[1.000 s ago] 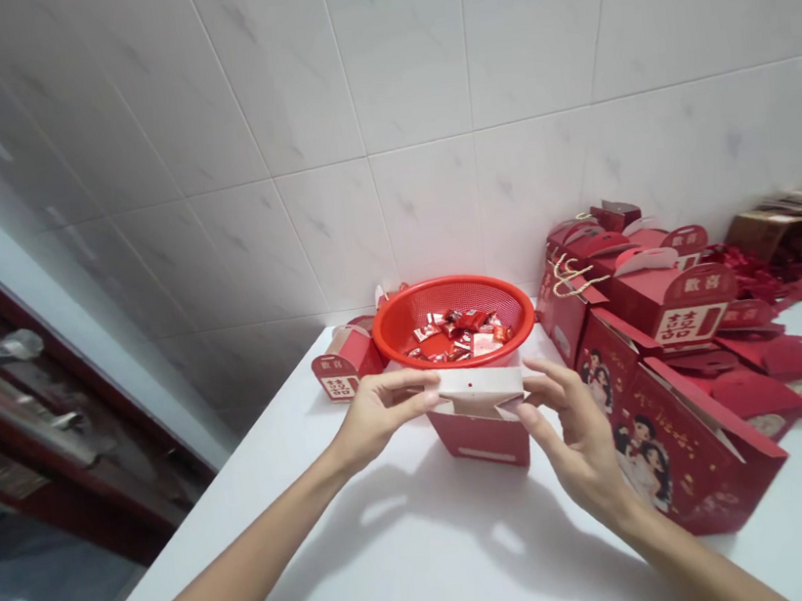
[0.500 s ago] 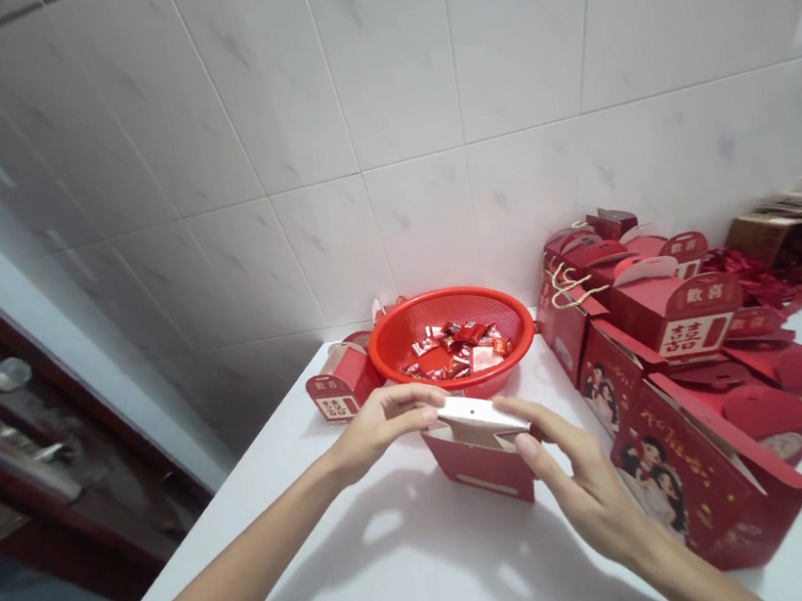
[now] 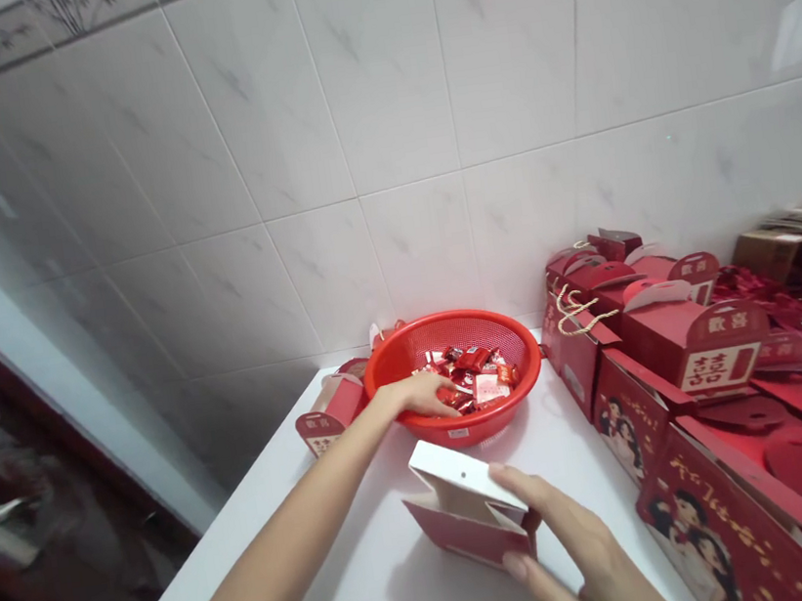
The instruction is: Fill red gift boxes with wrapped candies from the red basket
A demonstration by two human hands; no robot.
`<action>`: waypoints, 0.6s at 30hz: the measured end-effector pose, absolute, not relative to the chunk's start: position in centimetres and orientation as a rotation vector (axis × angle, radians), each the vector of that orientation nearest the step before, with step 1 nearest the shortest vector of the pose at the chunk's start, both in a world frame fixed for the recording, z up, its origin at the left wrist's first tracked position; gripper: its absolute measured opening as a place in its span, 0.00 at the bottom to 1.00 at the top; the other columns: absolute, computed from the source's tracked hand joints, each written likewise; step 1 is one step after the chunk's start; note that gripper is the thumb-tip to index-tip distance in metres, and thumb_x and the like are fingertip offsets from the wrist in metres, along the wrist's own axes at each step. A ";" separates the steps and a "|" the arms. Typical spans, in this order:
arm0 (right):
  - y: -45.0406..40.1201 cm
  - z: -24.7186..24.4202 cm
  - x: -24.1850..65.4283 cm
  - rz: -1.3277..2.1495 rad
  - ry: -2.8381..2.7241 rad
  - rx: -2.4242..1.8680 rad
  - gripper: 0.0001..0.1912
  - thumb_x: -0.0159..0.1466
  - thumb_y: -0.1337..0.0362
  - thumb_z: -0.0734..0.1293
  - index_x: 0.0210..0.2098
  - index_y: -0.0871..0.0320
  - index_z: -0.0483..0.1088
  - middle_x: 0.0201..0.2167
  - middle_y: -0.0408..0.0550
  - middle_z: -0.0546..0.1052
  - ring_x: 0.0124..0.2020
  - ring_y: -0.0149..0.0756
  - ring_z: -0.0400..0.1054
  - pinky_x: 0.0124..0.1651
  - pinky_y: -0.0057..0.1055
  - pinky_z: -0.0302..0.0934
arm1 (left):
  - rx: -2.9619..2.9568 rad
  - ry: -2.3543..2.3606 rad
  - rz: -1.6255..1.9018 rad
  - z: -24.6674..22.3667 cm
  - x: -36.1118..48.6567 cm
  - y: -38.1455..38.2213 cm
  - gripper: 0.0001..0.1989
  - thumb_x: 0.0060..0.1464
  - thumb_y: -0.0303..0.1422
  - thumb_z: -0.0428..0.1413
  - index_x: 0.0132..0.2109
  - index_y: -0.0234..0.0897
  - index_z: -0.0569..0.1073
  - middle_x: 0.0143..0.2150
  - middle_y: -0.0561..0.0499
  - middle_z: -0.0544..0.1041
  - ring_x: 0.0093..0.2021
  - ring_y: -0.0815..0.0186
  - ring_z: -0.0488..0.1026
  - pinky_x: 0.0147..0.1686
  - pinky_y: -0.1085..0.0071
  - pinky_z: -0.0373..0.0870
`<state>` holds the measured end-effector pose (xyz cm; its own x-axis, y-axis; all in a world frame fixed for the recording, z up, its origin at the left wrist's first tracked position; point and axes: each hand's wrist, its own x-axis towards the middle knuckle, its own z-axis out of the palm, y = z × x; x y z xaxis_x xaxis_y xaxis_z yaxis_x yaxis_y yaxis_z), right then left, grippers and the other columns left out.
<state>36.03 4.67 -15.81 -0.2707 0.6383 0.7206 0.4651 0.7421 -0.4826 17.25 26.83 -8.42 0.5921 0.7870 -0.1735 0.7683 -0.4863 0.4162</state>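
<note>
My left hand (image 3: 424, 396) reaches over the near rim of a red plastic colander (image 3: 495, 421), its outstretched fingers at the wrapped candies (image 3: 469, 362) inside. Its fingertips are partly hard to see among the wrappers. Nearer to me, my right hand (image 3: 576, 534) grips a small red paper gift bag (image 3: 467, 528) by its right side, thumb on the near face and fingers on the far one. The bag's mouth gapes upward, showing a pale inside and a white upper flap with a small hole.
Several red gift bags (image 3: 701, 507) with a printed couple and red gift boxes (image 3: 706, 339) crowd the right side. A small red box (image 3: 331, 413) stands left of the colander. The white table (image 3: 350, 583) backs onto a tiled wall (image 3: 415, 239).
My left hand has let go of the gift bag and moved forward into the colander. My right hand keeps hold of the bag, which is now tilted and lower in view.
</note>
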 end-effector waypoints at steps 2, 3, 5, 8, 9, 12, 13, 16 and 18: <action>4.9 -16.2 35.9 0.169 -1.936 -0.846 0.33 0.67 0.69 0.62 0.69 0.50 0.50 0.49 0.53 0.77 0.42 0.42 0.76 0.43 0.32 0.73 | 2.359 1.229 0.007 -9.3 18.8 27.9 0.31 0.31 0.35 0.71 0.48 0.40 0.81 0.46 0.43 0.81 0.43 0.50 0.77 0.38 0.68 0.69; 5.0 -16.5 35.9 0.155 -1.939 -0.847 0.34 0.66 0.70 0.62 0.69 0.51 0.50 0.49 0.54 0.77 0.41 0.42 0.76 0.42 0.32 0.73 | 2.350 1.220 -0.006 -9.6 19.5 28.3 0.33 0.29 0.34 0.72 0.49 0.41 0.81 0.46 0.44 0.81 0.43 0.51 0.77 0.38 0.68 0.69; 5.3 -16.9 35.7 0.139 -1.936 -0.846 0.35 0.64 0.72 0.61 0.69 0.51 0.51 0.48 0.54 0.78 0.38 0.41 0.76 0.41 0.33 0.73 | 2.334 1.205 -0.001 -10.2 20.3 29.0 0.35 0.24 0.31 0.73 0.48 0.42 0.81 0.44 0.46 0.81 0.42 0.52 0.76 0.37 0.68 0.68; 5.5 -17.4 35.6 0.138 -1.923 -0.863 0.36 0.63 0.73 0.61 0.68 0.52 0.52 0.47 0.53 0.78 0.35 0.40 0.75 0.40 0.33 0.72 | 2.307 1.202 0.074 -10.6 20.4 29.8 0.31 0.22 0.28 0.73 0.42 0.41 0.82 0.37 0.48 0.81 0.40 0.52 0.76 0.37 0.68 0.68; 5.5 -17.5 35.5 0.135 -1.918 -0.862 0.36 0.62 0.73 0.61 0.68 0.52 0.52 0.47 0.53 0.78 0.36 0.40 0.75 0.40 0.33 0.72 | 2.294 1.202 0.113 -10.7 20.1 30.0 0.27 0.23 0.29 0.73 0.39 0.40 0.83 0.34 0.49 0.80 0.39 0.52 0.75 0.37 0.68 0.67; 5.4 -17.5 35.4 0.115 -1.922 -0.855 0.37 0.62 0.74 0.60 0.68 0.52 0.51 0.48 0.54 0.78 0.38 0.42 0.75 0.42 0.34 0.72 | 2.236 1.211 0.285 -10.8 19.2 30.5 0.15 0.30 0.30 0.71 0.32 0.39 0.82 0.30 0.51 0.79 0.40 0.54 0.75 0.39 0.68 0.67; 5.3 -17.4 35.4 0.109 -1.931 -0.855 0.37 0.62 0.75 0.60 0.69 0.53 0.50 0.49 0.55 0.77 0.39 0.43 0.76 0.42 0.34 0.72 | 2.210 1.215 0.356 -10.7 18.9 30.6 0.14 0.32 0.30 0.71 0.32 0.38 0.82 0.31 0.51 0.79 0.40 0.54 0.75 0.40 0.68 0.67; 5.2 -17.1 35.5 0.118 -1.962 -0.858 0.37 0.63 0.75 0.59 0.69 0.53 0.48 0.49 0.56 0.77 0.39 0.42 0.76 0.42 0.35 0.72 | 2.105 1.212 0.547 -10.6 18.4 30.8 0.12 0.39 0.30 0.68 0.35 0.35 0.82 0.31 0.50 0.79 0.38 0.57 0.74 0.38 0.69 0.68; 5.2 -17.0 35.6 0.135 -1.973 -0.864 0.36 0.63 0.75 0.59 0.69 0.53 0.48 0.49 0.55 0.77 0.37 0.41 0.75 0.41 0.36 0.72 | 2.022 1.199 0.639 -10.5 18.3 30.9 0.11 0.42 0.30 0.66 0.36 0.32 0.82 0.29 0.49 0.78 0.33 0.60 0.74 0.33 0.69 0.67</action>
